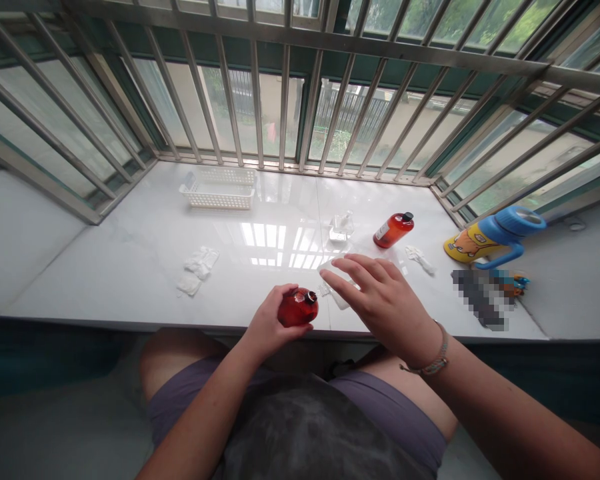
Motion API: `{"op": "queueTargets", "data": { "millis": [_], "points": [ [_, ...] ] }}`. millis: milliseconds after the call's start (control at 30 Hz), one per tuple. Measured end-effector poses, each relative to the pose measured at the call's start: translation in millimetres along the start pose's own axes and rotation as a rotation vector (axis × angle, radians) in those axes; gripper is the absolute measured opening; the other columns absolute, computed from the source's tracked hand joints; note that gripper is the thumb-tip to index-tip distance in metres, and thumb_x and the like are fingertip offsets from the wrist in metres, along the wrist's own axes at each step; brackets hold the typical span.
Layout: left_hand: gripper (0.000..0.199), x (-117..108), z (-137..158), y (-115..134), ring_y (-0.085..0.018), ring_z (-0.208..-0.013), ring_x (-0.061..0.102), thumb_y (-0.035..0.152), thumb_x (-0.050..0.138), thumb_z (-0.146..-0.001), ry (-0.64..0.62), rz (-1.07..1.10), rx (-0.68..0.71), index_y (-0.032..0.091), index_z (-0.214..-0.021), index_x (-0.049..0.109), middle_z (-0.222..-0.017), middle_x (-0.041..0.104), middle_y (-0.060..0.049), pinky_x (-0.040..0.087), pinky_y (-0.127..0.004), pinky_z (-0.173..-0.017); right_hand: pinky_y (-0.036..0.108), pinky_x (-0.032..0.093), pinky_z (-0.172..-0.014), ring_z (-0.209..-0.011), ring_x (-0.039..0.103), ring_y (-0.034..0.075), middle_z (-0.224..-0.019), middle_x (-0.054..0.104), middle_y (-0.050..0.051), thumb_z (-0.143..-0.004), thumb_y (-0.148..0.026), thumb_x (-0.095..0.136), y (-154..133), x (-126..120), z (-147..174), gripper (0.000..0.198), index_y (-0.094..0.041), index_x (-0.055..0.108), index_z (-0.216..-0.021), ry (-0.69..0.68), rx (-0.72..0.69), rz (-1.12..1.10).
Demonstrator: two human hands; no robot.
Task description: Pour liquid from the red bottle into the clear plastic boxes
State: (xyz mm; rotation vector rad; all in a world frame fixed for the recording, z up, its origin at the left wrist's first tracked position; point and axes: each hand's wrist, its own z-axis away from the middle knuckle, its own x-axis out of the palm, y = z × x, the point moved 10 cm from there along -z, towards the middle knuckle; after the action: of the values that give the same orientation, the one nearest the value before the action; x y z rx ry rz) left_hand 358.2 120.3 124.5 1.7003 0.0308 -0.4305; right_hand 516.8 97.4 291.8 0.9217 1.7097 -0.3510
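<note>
Left hand [271, 320], lower centre of frame, curled round a red bottle [296, 309] seated between thumb and fingers, neck up; right hand [387, 295], just right of it, fingers stretched apart over one pale, partly hidden item [342, 298]. Count on the white counter [110, 267]: one further red bottle, black-capped [394, 231], right of centre; one clear bottle [341, 228], centre; one white basket [219, 196], upper left; one blue-and-yellow flask [490, 233], far right.

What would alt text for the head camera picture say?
A person's left hand holds a red bottle near the edge of a white counter; their open right hand is beside it. Beyond are a capped red bottle, white basket and blue-topped flask.
</note>
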Motion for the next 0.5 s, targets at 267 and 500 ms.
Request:
{"op": "queueTargets", "data": {
  "millis": [267,500],
  "points": [
    [0.081,1.0,0.7,-2.3,-0.030,-0.133,0.064,0.033,0.097,-0.074,0.000,0.014,-0.007,0.032,-0.143,0.054,-0.144,0.064,-0.007,0.053,-0.048,-0.115,0.047,0.045,-0.101,-0.135,0.059,0.032,-0.143,0.071,0.011,-0.103,-0.006,0.053,-3.3,0.3,-1.0,0.049,-0.025,0.058,-0.148,0.011,-0.026,0.021],
    [0.080,1.2,0.9,-2.7,-0.030,-0.132,0.065,0.033,0.097,-0.074,-0.003,0.027,-0.013,0.031,-0.142,0.055,-0.144,0.064,-0.008,0.054,-0.049,-0.114,0.046,0.044,-0.101,-0.134,0.060,0.032,-0.143,0.071,0.011,-0.104,-0.008,0.055,-4.7,0.4,-2.0,0.047,-0.025,0.059,-0.147,0.010,-0.038,0.044]
  ]
}}
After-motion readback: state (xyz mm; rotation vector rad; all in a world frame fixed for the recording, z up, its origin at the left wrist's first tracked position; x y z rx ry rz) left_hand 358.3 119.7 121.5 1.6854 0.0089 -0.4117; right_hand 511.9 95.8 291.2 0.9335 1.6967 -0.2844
